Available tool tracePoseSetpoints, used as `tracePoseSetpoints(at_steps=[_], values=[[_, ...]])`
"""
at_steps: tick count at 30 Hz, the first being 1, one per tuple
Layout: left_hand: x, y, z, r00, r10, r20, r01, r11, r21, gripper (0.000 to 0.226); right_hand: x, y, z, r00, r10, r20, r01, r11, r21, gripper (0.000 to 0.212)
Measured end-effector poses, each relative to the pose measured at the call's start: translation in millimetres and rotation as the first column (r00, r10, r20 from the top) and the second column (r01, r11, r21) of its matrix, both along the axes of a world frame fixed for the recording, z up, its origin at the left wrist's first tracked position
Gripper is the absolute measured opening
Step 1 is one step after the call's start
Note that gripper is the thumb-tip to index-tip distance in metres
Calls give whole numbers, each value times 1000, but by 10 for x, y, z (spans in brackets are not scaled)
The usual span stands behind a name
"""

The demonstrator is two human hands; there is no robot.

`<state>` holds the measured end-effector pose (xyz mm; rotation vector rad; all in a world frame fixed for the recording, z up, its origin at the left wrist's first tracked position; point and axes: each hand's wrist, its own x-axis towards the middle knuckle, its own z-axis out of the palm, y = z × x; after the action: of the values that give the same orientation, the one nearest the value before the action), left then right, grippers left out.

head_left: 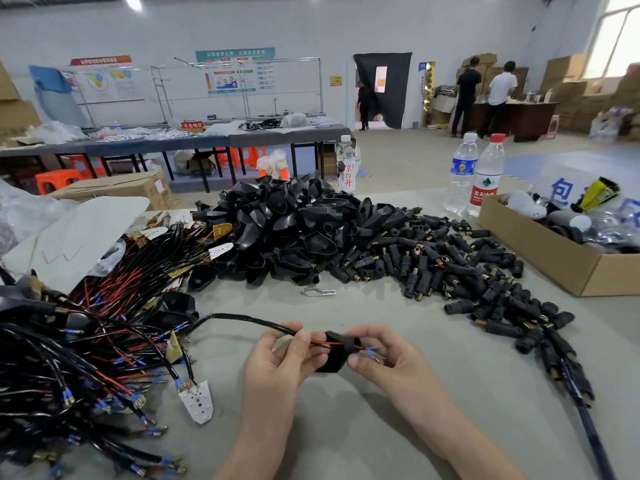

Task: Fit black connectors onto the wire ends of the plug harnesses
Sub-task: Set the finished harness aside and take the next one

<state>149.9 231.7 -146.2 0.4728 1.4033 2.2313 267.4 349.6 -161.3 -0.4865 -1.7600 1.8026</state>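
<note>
**Two hands hold a black shell on a wire**

Both hands are low in the middle of the frame, over a patch of grey table [346, 434]. The left hand [277, 358] pinches a black cable [242, 319] between thumb and finger, right where a thin red wire comes out. The right hand [388, 358] has its fingers curled round the right end of a black shell [334, 356]. The shell sits between the two hands, off the table. The blue-tipped wire ends [372, 353] poke out of the shell by the right thumb.

The patch of table has things on three sides. A big heap of harnesses [86, 341] fills the left side, and its closest wires end just left of the left hand. A small white light board [197, 401] lies at the edge of that heap. A pile of black shells [294, 223] sits in the middle of the frame, well above the hands. A pile of small black connectors [450, 268] spreads down the right side and comes near the right hand. A bent metal clip [319, 291] lies alone between the shell pile and the hands.

A cardboard box [547, 268] sits at the right edge. Two water bottles [460, 171] stand behind it.
</note>
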Motion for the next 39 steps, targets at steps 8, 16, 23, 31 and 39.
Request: tracePoseSetpoints(at_steps=[8, 16, 23, 31, 39], values=[[26, 47, -152, 945, 4, -327, -88, 967, -240, 8, -16, 50, -20, 986, -22, -163, -28, 955, -294, 16], [-110, -64, -255, 625, -336, -705, -241, 776, -584, 52, 39, 113, -8, 997, -53, -60, 43, 986, -160, 21], [-137, -91, -224, 622, -294, -726, -345, 729, -591, 41, 84, 198, -23, 990, -139, 15, 140, 988, -63, 26], [-132, -120, -190, 691, -138, -710, -393, 752, -529, 31, 105, 147, -92, 934, -220, 282, 61, 874, 482, 38], [-101, -136, -183, 537, -296, -790, -462, 681, -569, 37, 131, 134, -39, 907, -244, 342, -79, 701, 709, 29]])
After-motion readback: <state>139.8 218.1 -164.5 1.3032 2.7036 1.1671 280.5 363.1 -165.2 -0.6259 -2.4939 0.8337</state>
